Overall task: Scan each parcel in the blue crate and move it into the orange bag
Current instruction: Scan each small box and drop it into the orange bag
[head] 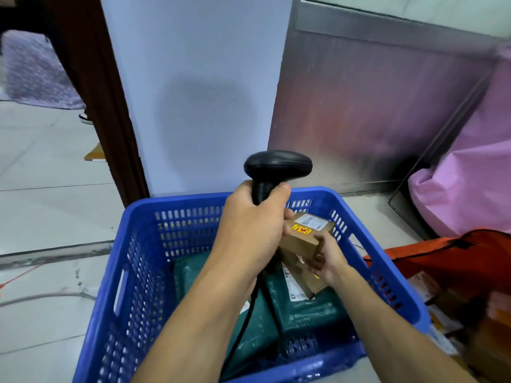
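the left hand (254, 225) is gripping the scanner (278, 164) over the crate (138, 244), and the right hand (330, 259) is holding a box (302, 240) just beside it, label (312, 222) up. the scanner head is seemingly aiming past the label, risking a missed scan before the box is going into the bag (442, 261).

The pale tiled floor (41, 217) in front of me carries the blue crate (132, 244). The orange bag (442, 261) lies just to its right, with a pink bag (470, 189) behind that. Off to my left lie a grey cable (49, 297) and, farther back, a flat piece of cardboard (95, 154).
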{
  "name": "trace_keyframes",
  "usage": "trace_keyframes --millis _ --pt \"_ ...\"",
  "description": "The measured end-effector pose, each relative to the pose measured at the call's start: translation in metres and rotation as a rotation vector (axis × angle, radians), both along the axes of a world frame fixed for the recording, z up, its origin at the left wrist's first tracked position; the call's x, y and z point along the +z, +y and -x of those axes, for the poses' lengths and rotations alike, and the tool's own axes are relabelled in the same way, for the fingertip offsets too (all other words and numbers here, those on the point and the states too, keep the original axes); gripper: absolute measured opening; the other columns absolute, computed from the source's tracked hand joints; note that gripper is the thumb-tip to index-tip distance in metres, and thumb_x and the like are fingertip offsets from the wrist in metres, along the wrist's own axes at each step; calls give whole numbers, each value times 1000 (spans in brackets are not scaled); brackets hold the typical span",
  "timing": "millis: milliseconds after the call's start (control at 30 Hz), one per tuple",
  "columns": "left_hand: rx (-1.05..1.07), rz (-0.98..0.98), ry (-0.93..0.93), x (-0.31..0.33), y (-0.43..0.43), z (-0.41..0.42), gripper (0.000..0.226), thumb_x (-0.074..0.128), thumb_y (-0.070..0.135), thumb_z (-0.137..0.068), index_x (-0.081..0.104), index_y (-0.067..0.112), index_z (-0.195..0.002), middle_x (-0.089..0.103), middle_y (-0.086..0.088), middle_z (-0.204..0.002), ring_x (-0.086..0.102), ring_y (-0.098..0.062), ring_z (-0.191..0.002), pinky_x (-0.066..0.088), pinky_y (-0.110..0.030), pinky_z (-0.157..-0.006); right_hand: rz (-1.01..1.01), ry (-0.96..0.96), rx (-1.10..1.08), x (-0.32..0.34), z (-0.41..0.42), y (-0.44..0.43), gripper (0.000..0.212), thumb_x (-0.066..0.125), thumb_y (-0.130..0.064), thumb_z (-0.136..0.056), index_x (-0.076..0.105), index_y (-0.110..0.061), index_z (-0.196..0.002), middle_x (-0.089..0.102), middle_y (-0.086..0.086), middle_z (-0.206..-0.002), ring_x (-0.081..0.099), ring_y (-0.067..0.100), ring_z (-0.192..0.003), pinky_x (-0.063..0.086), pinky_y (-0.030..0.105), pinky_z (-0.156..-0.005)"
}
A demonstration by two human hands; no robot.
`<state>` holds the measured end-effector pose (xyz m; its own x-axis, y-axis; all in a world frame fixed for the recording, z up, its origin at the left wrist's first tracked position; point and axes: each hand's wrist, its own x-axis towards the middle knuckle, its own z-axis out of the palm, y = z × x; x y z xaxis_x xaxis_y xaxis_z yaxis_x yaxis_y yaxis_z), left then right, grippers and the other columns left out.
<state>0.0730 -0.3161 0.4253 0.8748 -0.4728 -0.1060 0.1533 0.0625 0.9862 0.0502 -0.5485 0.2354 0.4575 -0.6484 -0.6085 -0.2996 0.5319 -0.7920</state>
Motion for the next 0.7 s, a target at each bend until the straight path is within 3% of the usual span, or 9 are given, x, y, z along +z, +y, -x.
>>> trace_keyframes --millis 100,200,300,467,567,700 --pt "-47 -49 -46 -1 -5 8 21 69 56 -80 71 38 -91 77 6 -75 69 -13 -64 60 -51 -90 128 34 134 37 38 -4 38 57 -39 -99 61 -14 -127 75 13 -106 73 33 -97 62 42 -74" --pt "-55 -37 -58 -3 -4 14 11 72 44 -93 71 34 -94 77 -2 -80 68 -11 -66 60 -39 -76 343 127 313 76 85 0 31 47 -33 -107 63 -12 -123 78 11 -98 78 27 -82 65 41 -69" --pt "-49 -45 -57 -2 0 21 11 69 36 -98 70 25 -99 73 -9 -80 69 -16 -65 60 -45 -76 450 159 298 109 144 4 34 49 -33 -106 68 -6 -115 75 19 -102 75 33 -85 65 47 -68" --pt "-54 -17 -37 1 6 28 30 64 44 -100 67 14 -102 67 -11 -72 61 -24 -54 51 -37 -56 269 -20 23 151 229 27 37 56 -41 -103 72 -8 -110 78 15 -91 70 29 -67 59 35 -47" --pt "-76 2 -19 -1 5 39 30 65 42 -99 65 12 -95 63 -11 -70 55 -23 -50 44 -34 -52 209 -70 8 154 270 39 45 61 -51 -94 80 -10 -96 79 19 -95 71 29 -71 57 28 -46" --pt "-178 23 -2 -11 -1 63 27 66 41 -98 62 16 -90 60 -10 -68 49 -23 -48 39 -33 -51 244 -74 91 144 306 38 44 72 -39 -85 72 -9 -117 79 13 -98 75 19 -73 60 29 -55"
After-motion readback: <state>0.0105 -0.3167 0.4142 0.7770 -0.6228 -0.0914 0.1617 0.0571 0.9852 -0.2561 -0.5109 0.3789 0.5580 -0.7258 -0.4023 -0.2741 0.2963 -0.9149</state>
